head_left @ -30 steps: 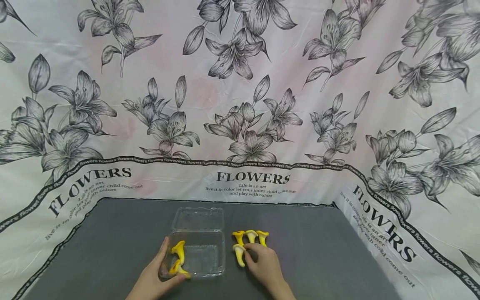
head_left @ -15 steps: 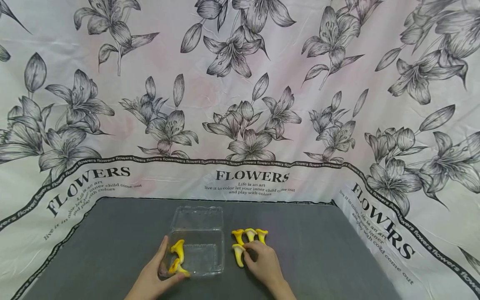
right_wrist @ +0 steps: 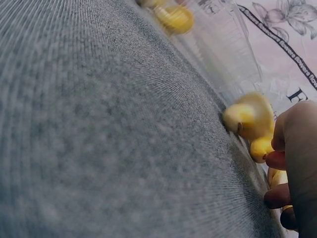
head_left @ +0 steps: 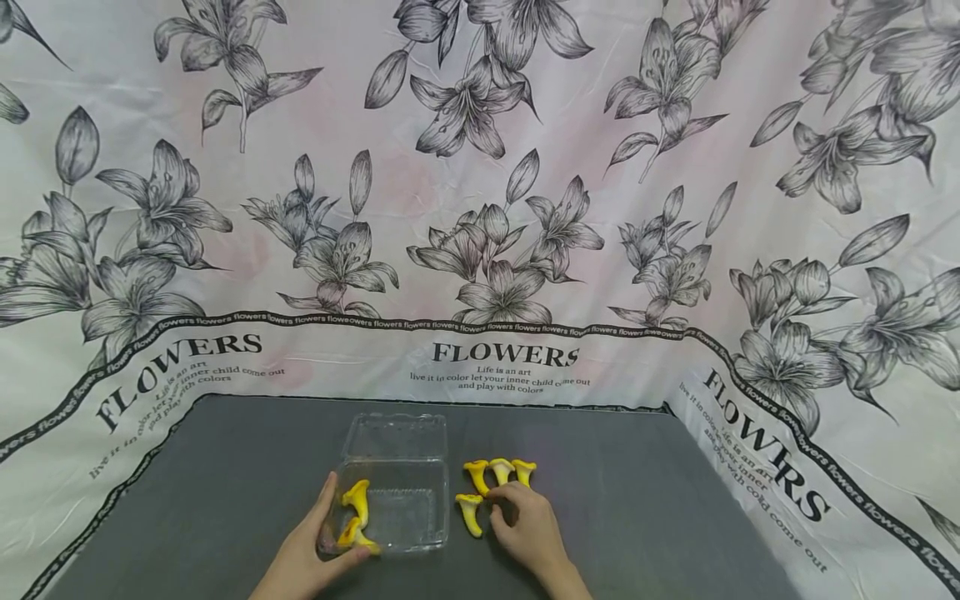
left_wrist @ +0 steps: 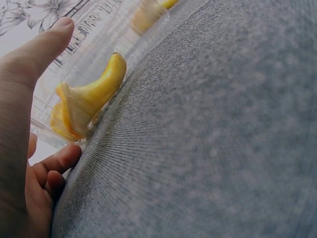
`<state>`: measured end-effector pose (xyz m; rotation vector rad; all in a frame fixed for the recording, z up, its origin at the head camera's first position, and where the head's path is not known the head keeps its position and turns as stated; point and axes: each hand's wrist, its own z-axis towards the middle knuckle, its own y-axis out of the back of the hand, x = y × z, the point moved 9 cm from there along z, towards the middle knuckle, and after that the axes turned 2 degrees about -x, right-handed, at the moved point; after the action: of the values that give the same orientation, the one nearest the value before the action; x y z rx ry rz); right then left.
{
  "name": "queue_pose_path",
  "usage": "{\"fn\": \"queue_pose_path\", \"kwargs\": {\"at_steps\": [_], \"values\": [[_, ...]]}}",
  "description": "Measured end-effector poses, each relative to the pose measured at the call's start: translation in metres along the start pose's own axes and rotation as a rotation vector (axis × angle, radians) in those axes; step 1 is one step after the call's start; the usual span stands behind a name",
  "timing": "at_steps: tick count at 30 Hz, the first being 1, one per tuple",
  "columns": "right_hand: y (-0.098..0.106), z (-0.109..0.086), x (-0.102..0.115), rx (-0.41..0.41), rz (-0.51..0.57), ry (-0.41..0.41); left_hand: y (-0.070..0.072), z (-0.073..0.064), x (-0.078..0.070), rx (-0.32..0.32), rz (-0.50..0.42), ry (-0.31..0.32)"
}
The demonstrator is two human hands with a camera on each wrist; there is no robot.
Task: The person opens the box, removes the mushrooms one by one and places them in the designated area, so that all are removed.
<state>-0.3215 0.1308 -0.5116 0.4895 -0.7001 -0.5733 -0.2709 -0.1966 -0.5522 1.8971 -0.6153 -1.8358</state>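
My left hand point(head_left: 303, 550) grips the front left corner of a clear plastic clamshell box point(head_left: 408, 546), its lid folded back. Two yellow trumpet-shaped chanterelle mushrooms lie along the box's left side: one farther back point(head_left: 360, 502), the other at the front point(head_left: 366, 542) near my left thumb. Right of the box, a pale yellow chanterelle point(head_left: 471, 515) lies on the grey cloth. The fingertips of my right hand point(head_left: 528, 529) are right by its cap, with thumb and forefinger apart. In the right wrist view this chanterelle point(right_wrist: 255, 116) shows beyond my loosely bent fingers.
Behind my right hand stand three more chanterelles in a row: left point(head_left: 476, 475), middle point(head_left: 501, 470) and right point(head_left: 523, 472). Grey cloth point(head_left: 645, 500) covers the table. A flower-printed curtain point(head_left: 495, 367) hangs along its back and sides.
The chanterelle by my right hand has shifted a little left and tilted, away from the fingertips that pinched it. My left hand and the box keep their place.
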Motion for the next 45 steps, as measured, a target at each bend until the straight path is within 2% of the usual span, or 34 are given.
{"fn": "queue_pose_path", "kwargs": {"at_steps": [9, 14, 21, 30, 39, 45], "values": [[0.002, 0.002, -0.006, -0.042, 0.015, -0.076, 0.001, 0.002, 0.002, -0.002, -0.002, 0.007], [0.003, 0.002, -0.010, -0.066, -0.015, -0.132, 0.001, 0.003, 0.003, -0.006, -0.003, 0.005], [0.004, 0.004, -0.008, -0.053, -0.059, -0.150, 0.000, 0.003, 0.002, -0.007, -0.034, -0.024], [0.013, 0.014, 0.013, -0.090, -0.021, -0.100, -0.001, -0.001, 0.003, 0.010, -0.088, -0.037], [0.001, 0.041, 0.044, -0.104, 0.064, -0.050, -0.001, 0.002, 0.003, 0.009, -0.090, -0.012], [-0.014, 0.061, 0.065, -0.057, 0.164, -0.056, -0.003, 0.003, 0.005, 0.004, -0.087, 0.008]]}}
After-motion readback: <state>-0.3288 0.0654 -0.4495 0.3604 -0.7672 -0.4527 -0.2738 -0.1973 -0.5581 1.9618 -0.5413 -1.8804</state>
